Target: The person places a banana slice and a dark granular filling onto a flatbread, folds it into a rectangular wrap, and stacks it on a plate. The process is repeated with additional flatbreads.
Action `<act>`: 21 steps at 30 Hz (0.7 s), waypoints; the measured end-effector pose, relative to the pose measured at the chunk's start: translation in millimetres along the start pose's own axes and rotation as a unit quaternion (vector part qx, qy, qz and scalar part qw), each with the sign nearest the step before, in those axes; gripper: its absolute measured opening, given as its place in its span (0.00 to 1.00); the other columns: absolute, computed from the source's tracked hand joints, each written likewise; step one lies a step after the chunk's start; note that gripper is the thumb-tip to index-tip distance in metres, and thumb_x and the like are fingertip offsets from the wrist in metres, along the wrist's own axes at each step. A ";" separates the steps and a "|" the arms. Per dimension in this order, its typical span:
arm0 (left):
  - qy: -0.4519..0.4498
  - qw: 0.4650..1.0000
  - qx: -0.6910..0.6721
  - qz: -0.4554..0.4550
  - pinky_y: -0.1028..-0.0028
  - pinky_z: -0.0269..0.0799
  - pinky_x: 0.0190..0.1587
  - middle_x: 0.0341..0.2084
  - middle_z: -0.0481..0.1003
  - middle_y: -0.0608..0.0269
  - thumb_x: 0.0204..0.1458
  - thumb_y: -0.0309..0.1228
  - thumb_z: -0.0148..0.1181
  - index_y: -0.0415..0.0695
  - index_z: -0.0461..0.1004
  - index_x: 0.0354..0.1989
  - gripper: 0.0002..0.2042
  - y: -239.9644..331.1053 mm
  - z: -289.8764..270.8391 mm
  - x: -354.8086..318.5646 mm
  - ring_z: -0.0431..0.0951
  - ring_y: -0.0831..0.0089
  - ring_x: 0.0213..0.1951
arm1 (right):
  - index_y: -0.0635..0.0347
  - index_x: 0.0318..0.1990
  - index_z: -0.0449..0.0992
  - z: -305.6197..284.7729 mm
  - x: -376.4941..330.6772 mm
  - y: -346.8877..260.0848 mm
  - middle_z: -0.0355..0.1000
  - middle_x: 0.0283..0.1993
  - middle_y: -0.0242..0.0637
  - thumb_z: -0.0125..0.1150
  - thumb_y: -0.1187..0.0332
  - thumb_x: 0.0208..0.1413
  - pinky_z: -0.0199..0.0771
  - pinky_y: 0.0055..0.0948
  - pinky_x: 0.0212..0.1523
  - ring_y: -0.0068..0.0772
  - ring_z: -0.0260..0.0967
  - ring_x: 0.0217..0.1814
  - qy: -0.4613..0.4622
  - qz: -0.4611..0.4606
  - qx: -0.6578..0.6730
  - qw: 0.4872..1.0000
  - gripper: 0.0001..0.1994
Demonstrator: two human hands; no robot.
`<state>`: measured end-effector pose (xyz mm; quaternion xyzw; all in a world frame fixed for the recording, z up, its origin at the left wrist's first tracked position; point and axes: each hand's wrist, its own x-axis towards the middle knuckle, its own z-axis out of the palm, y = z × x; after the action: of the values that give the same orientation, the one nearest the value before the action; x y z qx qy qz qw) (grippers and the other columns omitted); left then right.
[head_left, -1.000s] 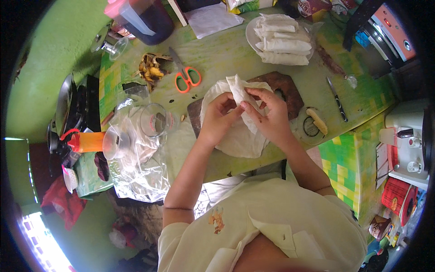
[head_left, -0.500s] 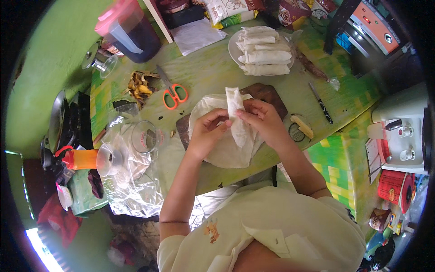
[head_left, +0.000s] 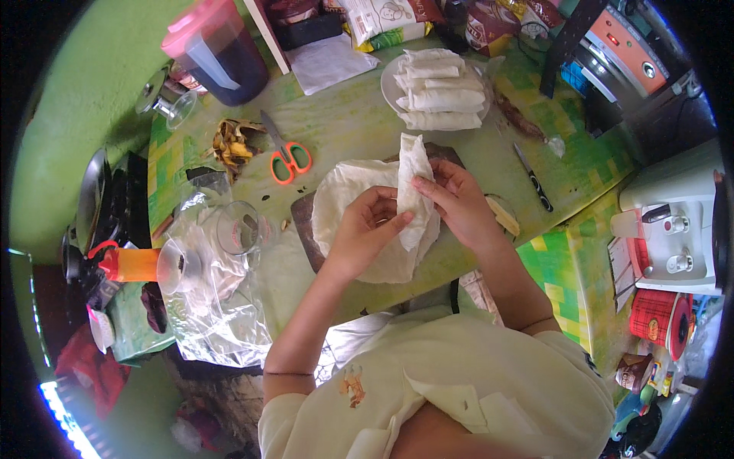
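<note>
My left hand [head_left: 368, 236] and my right hand [head_left: 456, 197] both grip a white, long spring roll [head_left: 414, 172], fingers pressed along its two sides. Upright in the picture, the roll is held above a stack of thin round wrappers [head_left: 348, 218]. Under the wrappers lies a dark wooden board [head_left: 306, 226], mostly covered. Just right of my right hand is a pale strip of peeled banana [head_left: 503, 216]. Several finished rolls [head_left: 443, 99] are piled on a white plate [head_left: 391, 86] at the back of the table.
Orange-handled scissors [head_left: 290, 161] and dark banana peels [head_left: 235, 145] lie left of the board. A knife [head_left: 533, 177] rests at right. Clear plastic [head_left: 222, 321], a glass jar [head_left: 238, 227] and an orange squeeze bottle [head_left: 134, 265] crowd the left edge. A pink-lidded pitcher [head_left: 222, 61] stands behind.
Both hands have lifted the roll and shifted it slightly right, away from the wrappers. Its loose lower end looks narrower and more closed than before.
</note>
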<state>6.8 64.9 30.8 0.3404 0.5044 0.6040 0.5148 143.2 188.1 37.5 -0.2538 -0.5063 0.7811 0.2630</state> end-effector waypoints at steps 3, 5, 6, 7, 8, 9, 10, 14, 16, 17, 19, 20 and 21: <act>-0.012 0.999 -0.024 -0.017 0.76 0.71 0.48 0.40 0.77 0.62 0.58 0.24 0.61 0.36 0.70 0.48 0.12 4.4 0.0 -4.1 0.76 0.78 0.42 | 0.65 0.47 0.75 -1.6 -4.3 -3.5 0.76 0.44 0.34 0.67 0.69 0.56 0.71 0.25 0.48 0.22 0.72 0.46 -0.011 0.008 -0.006 1.000 0.14; -0.032 0.998 -0.053 -0.027 0.76 0.71 0.48 0.40 0.77 0.63 0.58 0.24 0.61 0.37 0.71 0.47 0.11 4.8 -0.2 -6.2 0.76 0.79 0.42 | 0.64 0.48 0.75 -1.3 -7.5 -11.3 0.75 0.45 0.33 0.67 0.68 0.56 0.71 0.25 0.49 0.22 0.71 0.48 -0.001 -0.002 -0.035 0.999 0.15; -0.027 0.997 -0.060 -0.036 0.77 0.71 0.47 0.40 0.77 0.63 0.58 0.24 0.61 0.37 0.72 0.47 0.10 7.3 2.1 -8.0 0.76 0.79 0.42 | 0.63 0.48 0.75 -2.0 -8.9 -13.9 0.74 0.46 0.33 0.68 0.68 0.56 0.70 0.25 0.49 0.22 0.71 0.48 0.008 -0.018 -0.048 0.999 0.15; -0.021 0.997 -0.067 -0.045 0.77 0.71 0.47 0.40 0.77 0.64 0.58 0.24 0.60 0.37 0.72 0.46 0.10 11.8 5.6 -10.7 0.75 0.80 0.42 | 0.63 0.49 0.74 -3.6 -9.2 -15.1 0.74 0.47 0.32 0.68 0.67 0.55 0.70 0.25 0.49 0.23 0.71 0.49 0.025 -0.058 -0.055 0.996 0.16; -0.016 0.996 -0.073 -0.055 0.77 0.71 0.47 0.40 0.77 0.64 0.58 0.24 0.60 0.38 0.72 0.46 0.09 15.2 8.5 -12.3 0.75 0.80 0.42 | 0.62 0.49 0.74 -5.8 -9.3 -17.0 0.73 0.48 0.32 0.69 0.67 0.55 0.70 0.25 0.49 0.23 0.70 0.49 0.041 -0.098 -0.063 0.992 0.16; -0.021 0.998 -0.043 -0.043 0.77 0.71 0.46 0.40 0.77 0.64 0.58 0.24 0.60 0.37 0.72 0.46 0.09 17.0 9.5 -12.6 0.75 0.80 0.42 | 0.60 0.50 0.74 -11.8 -7.4 -22.5 0.73 0.48 0.32 0.70 0.66 0.54 0.70 0.25 0.49 0.24 0.70 0.50 0.029 -0.147 -0.095 0.984 0.18; -0.026 0.999 -0.013 -0.032 0.78 0.71 0.46 0.40 0.77 0.64 0.58 0.24 0.60 0.37 0.72 0.46 0.09 17.9 9.5 -14.4 0.75 0.81 0.42 | 0.59 0.52 0.74 -20.6 -4.6 -30.3 0.73 0.49 0.32 0.70 0.66 0.53 0.70 0.25 0.49 0.25 0.70 0.50 0.017 -0.195 -0.125 0.973 0.19; -0.023 0.997 0.066 -0.019 0.78 0.70 0.45 0.40 0.76 0.64 0.58 0.24 0.60 0.36 0.72 0.47 0.10 33.3 19.8 -24.7 0.74 0.82 0.42 | 0.56 0.53 0.75 -27.3 -10.6 -87.4 0.74 0.48 0.34 0.73 0.64 0.49 0.71 0.26 0.46 0.27 0.71 0.47 -0.108 -0.364 -0.439 0.814 0.23; -0.039 0.994 0.094 -0.032 0.78 0.70 0.45 0.40 0.76 0.64 0.58 0.24 0.60 0.35 0.72 0.48 0.11 39.4 22.2 -26.8 0.74 0.81 0.42 | 0.57 0.51 0.76 -38.0 -3.9 -91.8 0.75 0.44 0.36 0.73 0.63 0.49 0.73 0.26 0.42 0.28 0.73 0.43 -0.210 -0.318 -0.466 0.799 0.22; -0.047 0.992 0.107 -0.038 0.78 0.70 0.45 0.41 0.76 0.64 0.58 0.24 0.60 0.35 0.72 0.48 0.11 41.4 23.4 -27.4 0.73 0.81 0.42 | 0.58 0.50 0.77 -42.5 -1.5 -93.8 0.76 0.42 0.36 0.73 0.62 0.48 0.73 0.27 0.41 0.28 0.73 0.41 -0.260 -0.293 -0.476 0.787 0.22; -0.056 0.994 0.094 -0.028 0.78 0.70 0.46 0.41 0.76 0.64 0.58 0.24 0.61 0.35 0.72 0.48 0.12 43.2 26.4 -26.8 0.73 0.81 0.42 | 0.60 0.48 0.78 -47.8 0.3 -104.7 0.77 0.38 0.37 0.73 0.61 0.49 0.73 0.27 0.38 0.28 0.73 0.37 -0.312 -0.186 -0.490 0.793 0.20; -0.061 0.994 0.087 -0.021 0.78 0.70 0.46 0.41 0.76 0.63 0.57 0.24 0.61 0.35 0.72 0.49 0.12 43.7 27.7 -26.9 0.73 0.81 0.42 | 0.62 0.46 0.78 -49.7 0.1 -108.3 0.77 0.36 0.37 0.72 0.61 0.50 0.73 0.27 0.37 0.27 0.73 0.35 -0.337 -0.132 -0.495 0.790 0.20; -0.061 0.995 0.078 -0.024 0.78 0.70 0.46 0.41 0.76 0.63 0.57 0.24 0.62 0.35 0.72 0.49 0.13 44.0 29.3 -28.0 0.73 0.81 0.42 | 0.62 0.46 0.78 -52.1 -1.1 -107.3 0.77 0.35 0.36 0.72 0.61 0.51 0.73 0.27 0.37 0.26 0.73 0.35 -0.333 -0.112 -0.474 0.807 0.19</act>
<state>28.4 47.2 83.7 0.4037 0.5249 0.5287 0.5310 195.1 259.0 118.2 -0.0131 -0.8951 0.4456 0.0108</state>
